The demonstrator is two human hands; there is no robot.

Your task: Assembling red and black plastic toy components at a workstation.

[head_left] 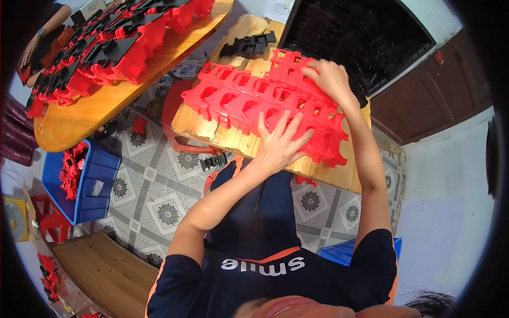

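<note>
Rows of red plastic housings (249, 94) with oval openings stand side by side on a small wooden table (328, 183) in front of me. My left hand (280, 144) lies on the near row with its fingers spread, holding nothing. Farther off and to the right, my right hand (332, 80) is bent over a red plastic housing (285, 75) in the back row. Its thumb and fingers close on the housing's upper edge; the fingertips are partly hidden. Black plastic parts (248, 45) lie on the table beyond the rows.
A large black tray (366, 40) of dark parts stands behind the table at right. At left, another wooden table (95, 119) bears several red housings with black tops, near another person's arm (52, 22). A blue crate (98, 183) holds red parts. A red stool (177, 98) stands between the tables.
</note>
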